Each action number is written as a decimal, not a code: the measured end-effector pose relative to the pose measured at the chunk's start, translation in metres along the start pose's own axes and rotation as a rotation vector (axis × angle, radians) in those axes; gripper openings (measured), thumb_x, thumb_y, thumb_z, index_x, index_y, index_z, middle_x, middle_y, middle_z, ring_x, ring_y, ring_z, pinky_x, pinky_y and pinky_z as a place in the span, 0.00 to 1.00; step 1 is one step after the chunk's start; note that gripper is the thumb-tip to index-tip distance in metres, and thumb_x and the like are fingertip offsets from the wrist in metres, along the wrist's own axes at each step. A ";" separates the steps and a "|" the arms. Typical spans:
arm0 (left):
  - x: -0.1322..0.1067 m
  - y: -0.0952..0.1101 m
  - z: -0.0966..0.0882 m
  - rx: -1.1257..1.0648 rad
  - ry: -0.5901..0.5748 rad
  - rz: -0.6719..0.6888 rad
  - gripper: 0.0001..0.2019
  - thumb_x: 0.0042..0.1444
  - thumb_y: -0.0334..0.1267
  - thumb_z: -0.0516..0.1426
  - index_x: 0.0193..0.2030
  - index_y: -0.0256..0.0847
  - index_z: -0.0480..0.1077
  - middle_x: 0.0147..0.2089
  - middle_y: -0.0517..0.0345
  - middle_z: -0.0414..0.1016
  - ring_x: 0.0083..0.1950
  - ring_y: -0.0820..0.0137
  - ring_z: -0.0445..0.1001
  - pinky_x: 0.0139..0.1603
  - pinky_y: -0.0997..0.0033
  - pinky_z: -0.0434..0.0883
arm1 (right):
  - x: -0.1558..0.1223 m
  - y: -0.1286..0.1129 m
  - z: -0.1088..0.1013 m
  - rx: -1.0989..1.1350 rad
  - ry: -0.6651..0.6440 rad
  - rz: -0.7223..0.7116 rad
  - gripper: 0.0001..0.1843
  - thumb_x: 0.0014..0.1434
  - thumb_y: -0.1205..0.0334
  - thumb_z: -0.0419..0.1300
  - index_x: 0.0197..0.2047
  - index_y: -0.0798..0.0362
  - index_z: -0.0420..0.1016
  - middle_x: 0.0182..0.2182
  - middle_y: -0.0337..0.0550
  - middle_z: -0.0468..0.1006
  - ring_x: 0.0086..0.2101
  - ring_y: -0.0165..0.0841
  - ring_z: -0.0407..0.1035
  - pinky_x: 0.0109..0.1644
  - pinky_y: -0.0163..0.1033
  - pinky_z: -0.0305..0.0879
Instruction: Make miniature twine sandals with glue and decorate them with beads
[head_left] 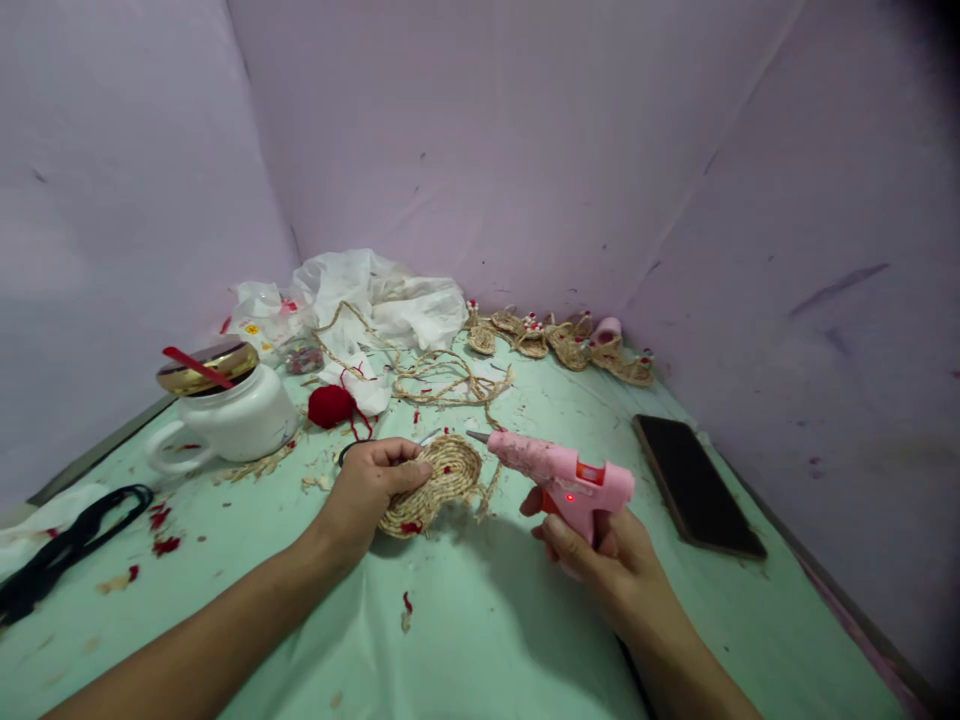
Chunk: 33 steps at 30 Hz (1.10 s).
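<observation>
Between the thumb and fingers of my left hand (379, 485) is a coiled straw-rope sole (450, 475), shaped like a small slipper, with bits of red yarn on it. My right hand (600, 550) grips a pink glue gun (559, 462) by its handle, and a small red light glows on its side. The nozzle points left, close to the sole's upper right edge; whether it touches cannot be made out. From near the sole a length of straw rope (450, 385) runs back in loose loops. Partly hidden behind my left hand lie what look like scissors (429, 437).
A white mug (238, 415) with a gold lid stands at left, near a red yarn ball (331, 406). White plastic bags (375, 295) lie at the back. Several small woven slippers (570, 345) line the back right. A phone (697, 485) lies right; a black cord (67, 550) lies left.
</observation>
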<state>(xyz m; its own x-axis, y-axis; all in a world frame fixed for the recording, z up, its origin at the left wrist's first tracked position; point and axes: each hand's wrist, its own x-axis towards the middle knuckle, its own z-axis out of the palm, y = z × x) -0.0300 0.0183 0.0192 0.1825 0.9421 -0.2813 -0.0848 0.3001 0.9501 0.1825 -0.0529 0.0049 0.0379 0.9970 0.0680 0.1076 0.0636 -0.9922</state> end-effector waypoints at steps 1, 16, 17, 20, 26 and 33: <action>0.000 -0.001 0.000 0.002 -0.004 0.002 0.11 0.36 0.38 0.63 0.24 0.34 0.68 0.20 0.57 0.72 0.20 0.72 0.69 0.21 0.74 0.63 | -0.001 0.001 0.000 -0.031 -0.012 -0.016 0.12 0.53 0.54 0.57 0.36 0.53 0.70 0.28 0.40 0.70 0.24 0.29 0.61 0.26 0.34 0.58; -0.001 0.003 0.001 0.161 -0.031 0.121 0.09 0.37 0.39 0.60 0.23 0.34 0.68 0.19 0.62 0.67 0.20 0.77 0.62 0.21 0.77 0.58 | -0.003 0.006 0.005 -0.125 -0.042 -0.065 0.09 0.54 0.55 0.56 0.32 0.53 0.67 0.24 0.36 0.63 0.24 0.28 0.56 0.25 0.33 0.55; -0.001 0.003 0.001 0.166 -0.037 0.123 0.09 0.37 0.39 0.60 0.23 0.34 0.68 0.19 0.62 0.67 0.20 0.77 0.61 0.21 0.77 0.57 | -0.003 0.007 0.005 -0.133 -0.041 -0.064 0.09 0.54 0.55 0.56 0.33 0.53 0.67 0.24 0.36 0.64 0.24 0.29 0.57 0.26 0.33 0.55; -0.002 0.003 0.002 0.182 -0.053 0.120 0.10 0.38 0.39 0.60 0.22 0.34 0.67 0.18 0.62 0.66 0.20 0.78 0.59 0.21 0.77 0.56 | -0.004 0.008 0.006 -0.160 -0.038 -0.083 0.09 0.54 0.55 0.56 0.32 0.53 0.68 0.24 0.36 0.64 0.24 0.29 0.57 0.25 0.33 0.55; -0.004 0.002 0.002 0.261 -0.053 0.126 0.09 0.39 0.40 0.58 0.23 0.34 0.68 0.17 0.64 0.62 0.19 0.79 0.56 0.20 0.77 0.55 | -0.004 0.008 0.005 -0.186 -0.025 -0.071 0.10 0.54 0.54 0.56 0.32 0.53 0.68 0.24 0.37 0.65 0.25 0.30 0.58 0.27 0.34 0.57; -0.009 0.004 0.002 0.521 0.032 0.369 0.06 0.43 0.35 0.56 0.24 0.34 0.72 0.23 0.60 0.68 0.26 0.74 0.64 0.27 0.76 0.60 | -0.006 0.003 0.009 -0.151 0.028 -0.035 0.11 0.52 0.52 0.57 0.30 0.52 0.68 0.23 0.37 0.64 0.24 0.30 0.57 0.27 0.34 0.57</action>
<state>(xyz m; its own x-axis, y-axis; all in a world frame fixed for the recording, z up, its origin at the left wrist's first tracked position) -0.0305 0.0104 0.0264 0.2024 0.9760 0.0805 0.3526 -0.1493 0.9238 0.1734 -0.0586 0.0006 0.0588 0.9924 0.1076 0.2576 0.0891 -0.9621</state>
